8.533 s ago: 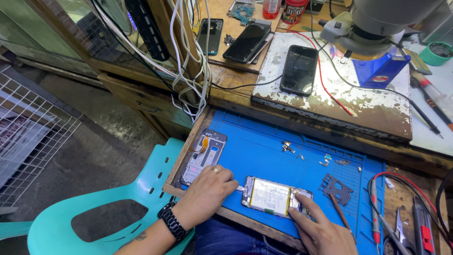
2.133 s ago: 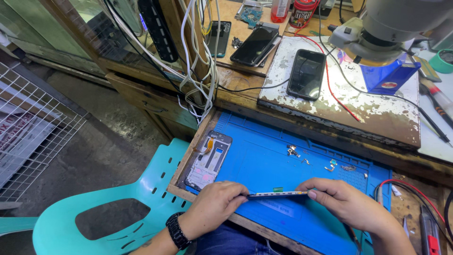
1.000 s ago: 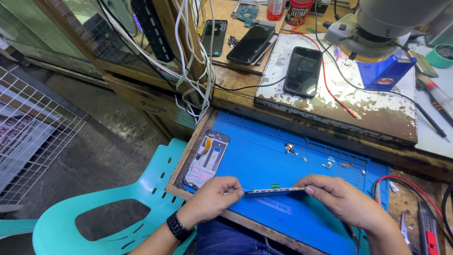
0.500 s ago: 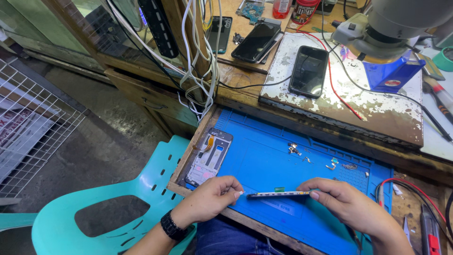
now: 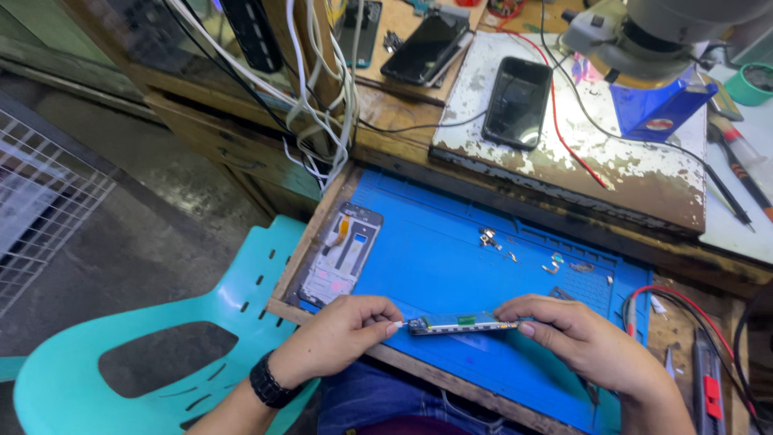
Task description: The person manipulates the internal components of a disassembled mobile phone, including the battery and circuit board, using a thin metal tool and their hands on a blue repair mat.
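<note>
Head view: left hand (image 5: 334, 342) and right hand (image 5: 584, 346) pinch opposite ends of an opened phone body (image 5: 463, 324), held edge-on just above the blue mat (image 5: 451, 266). Risk, my read: fingertip-only grip near the surface's front edge, so a slip drops it into the lap. Open mat beyond the hands; loose small parts (image 5: 515, 256) farther out, phone frame (image 5: 340, 258) beyond the left.

one head-worn view looks steeply down, close over the blue mat (image 5: 451, 266) and bench edge.
</note>
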